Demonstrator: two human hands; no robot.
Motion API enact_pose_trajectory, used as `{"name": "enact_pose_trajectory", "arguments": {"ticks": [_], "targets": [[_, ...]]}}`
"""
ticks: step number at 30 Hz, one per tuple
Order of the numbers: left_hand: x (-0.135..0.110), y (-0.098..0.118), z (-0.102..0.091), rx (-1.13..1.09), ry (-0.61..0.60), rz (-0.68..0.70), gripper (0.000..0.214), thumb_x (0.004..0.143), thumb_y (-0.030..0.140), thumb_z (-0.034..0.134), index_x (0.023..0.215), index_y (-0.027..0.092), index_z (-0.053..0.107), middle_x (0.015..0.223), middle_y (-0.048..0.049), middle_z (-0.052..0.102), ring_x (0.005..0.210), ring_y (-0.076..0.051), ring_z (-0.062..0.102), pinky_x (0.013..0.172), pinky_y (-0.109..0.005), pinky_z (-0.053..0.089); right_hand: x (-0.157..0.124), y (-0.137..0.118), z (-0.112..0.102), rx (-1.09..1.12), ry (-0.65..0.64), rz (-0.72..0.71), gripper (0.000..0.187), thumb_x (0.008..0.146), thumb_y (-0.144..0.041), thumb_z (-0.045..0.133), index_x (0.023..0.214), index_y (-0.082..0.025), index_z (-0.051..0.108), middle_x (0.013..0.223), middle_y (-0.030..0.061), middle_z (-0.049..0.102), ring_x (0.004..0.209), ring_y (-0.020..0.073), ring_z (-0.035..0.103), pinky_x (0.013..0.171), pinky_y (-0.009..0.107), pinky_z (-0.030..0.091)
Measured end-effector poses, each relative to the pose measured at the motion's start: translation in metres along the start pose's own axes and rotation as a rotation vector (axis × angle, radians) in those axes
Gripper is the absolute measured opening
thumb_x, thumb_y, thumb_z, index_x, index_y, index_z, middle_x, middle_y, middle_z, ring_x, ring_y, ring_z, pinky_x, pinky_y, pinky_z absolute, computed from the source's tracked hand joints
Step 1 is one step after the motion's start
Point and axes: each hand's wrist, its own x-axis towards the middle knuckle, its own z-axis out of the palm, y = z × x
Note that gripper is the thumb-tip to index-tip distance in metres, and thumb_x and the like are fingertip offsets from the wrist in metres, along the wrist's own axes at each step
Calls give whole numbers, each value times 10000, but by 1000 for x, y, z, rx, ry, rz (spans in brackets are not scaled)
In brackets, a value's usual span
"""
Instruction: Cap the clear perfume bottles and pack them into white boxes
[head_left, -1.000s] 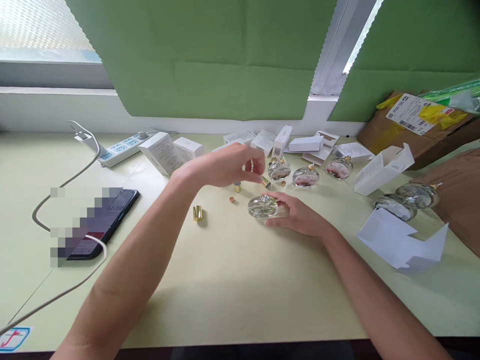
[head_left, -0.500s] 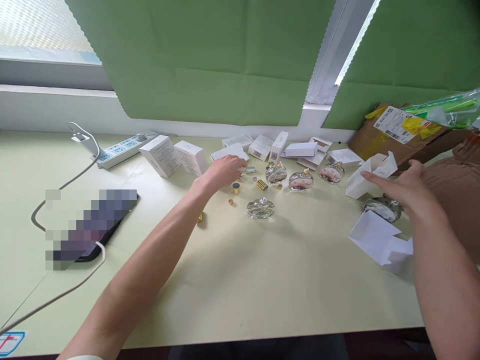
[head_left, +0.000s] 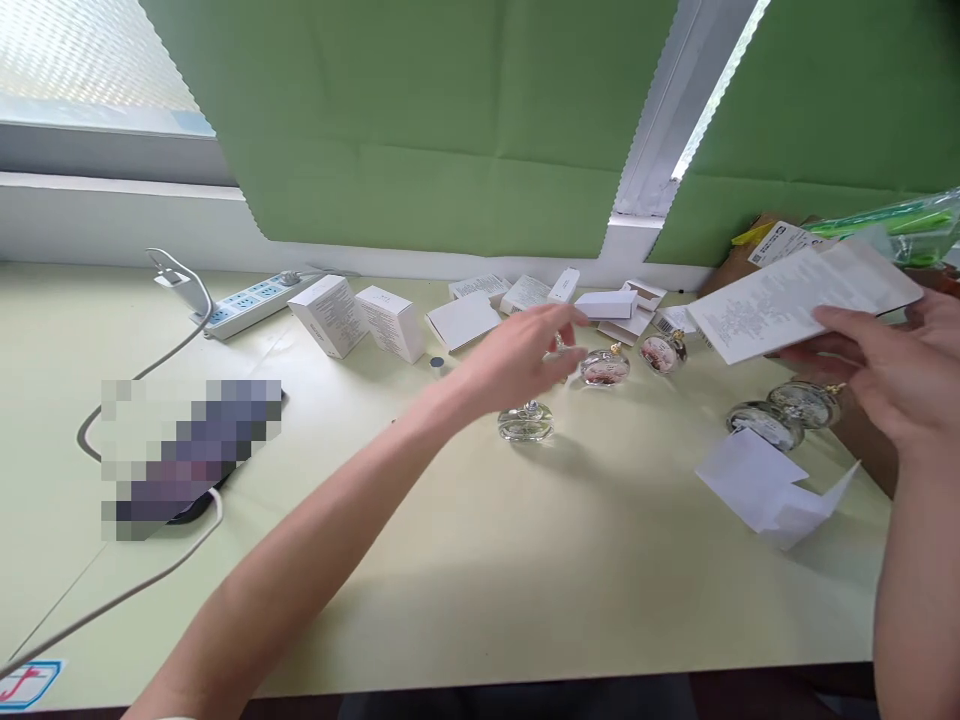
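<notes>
My right hand [head_left: 892, 365] grips a white printed box [head_left: 780, 300], raised and tilted above the right side of the table. Two round glass perfume bottles [head_left: 810, 405] lie below it, beside an unfolded white carton [head_left: 750, 480]. Fingers apart, my left hand [head_left: 525, 360] reaches over the middle of the table and hides most of the bottle and small caps behind it. Just under its wrist is a clear oval perfume bottle [head_left: 525, 422]. Two pink-tinted perfume bottles, one oval [head_left: 604, 367] and one rounder [head_left: 663, 352], stand right of its fingertips.
Several white boxes [head_left: 463, 320] line the back of the table, two of them upright [head_left: 390, 322] at left. A power strip [head_left: 251, 303], a cable and a blurred phone [head_left: 202, 450] are on the left. A cardboard box [head_left: 742, 255] stands at the back right.
My right hand has picked up a white box from the table and raised it to the right. My left hand has moved right, from near the small caps to the perfume bottles.
</notes>
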Motion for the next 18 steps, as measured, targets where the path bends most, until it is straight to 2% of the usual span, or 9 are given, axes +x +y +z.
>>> {"name": "enact_pose_trajectory", "arguments": {"ticks": [2,4,5,7,10,12,14,16,18], "targets": [[-4,14,9,-100,-36,10,427,978,431,500,1347,215,493,1219,-80,636,1008,-182,610,764,-297,494,-23,-9,13,157,-183,70,342,682,-151,811,988,-264,708,1210,99,701,1006,265,700,722,421,639],[-6,21,15,-224,-40,-12,454,970,454,515,1367,242,459,1260,-70,613,1046,-177,609,784,-295,515,-44,-6,30,289,-367,170,198,767,-223,778,950,-259,713,1273,73,674,1099,244,667,780,387,639],[-6,23,18,-288,-32,-26,440,968,447,522,1355,249,459,1247,-62,617,1043,-169,615,783,-289,524,-53,-1,40,339,-477,219,183,799,-245,762,974,-270,710,1297,56,663,1139,238,648,825,396,631],[-5,23,22,-386,7,-54,386,957,416,546,1296,244,479,1180,-51,640,976,-152,639,743,-276,539,-67,13,58,440,-620,210,236,834,-238,733,1051,-318,687,1352,8,631,1236,230,592,924,438,595],[-3,19,24,-361,115,-56,311,916,330,606,1189,223,503,1120,-43,655,914,-147,648,714,-278,539,-78,34,77,566,-659,160,314,843,-271,728,1109,-419,651,1404,-83,588,1353,198,494,1055,470,507],[-4,17,25,-223,184,-14,274,893,275,628,1133,219,507,1129,-37,655,965,-165,633,754,-300,525,-82,43,85,654,-679,182,291,841,-437,714,1124,-446,645,1431,-109,564,1422,210,415,1099,485,465],[-5,18,26,-80,214,49,255,897,262,628,1113,217,501,1145,-31,649,1016,-180,610,789,-314,507,-85,47,89,743,-712,236,360,820,-630,650,1127,-443,648,1440,-112,557,1456,241,364,1091,509,466],[-7,20,29,24,212,108,239,926,262,600,1135,213,493,1172,-41,627,1004,-174,603,774,-303,496,-89,48,92,798,-729,296,405,821,-700,586,1119,-434,656,1392,-102,599,1432,263,399,1052,525,492],[-8,22,32,124,201,180,184,957,240,549,1131,200,502,1164,-56,612,987,-172,595,746,-289,482,-94,48,94,807,-727,343,336,869,-629,561,1116,-427,666,1283,-82,668,1369,259,474,1019,509,511]]}}
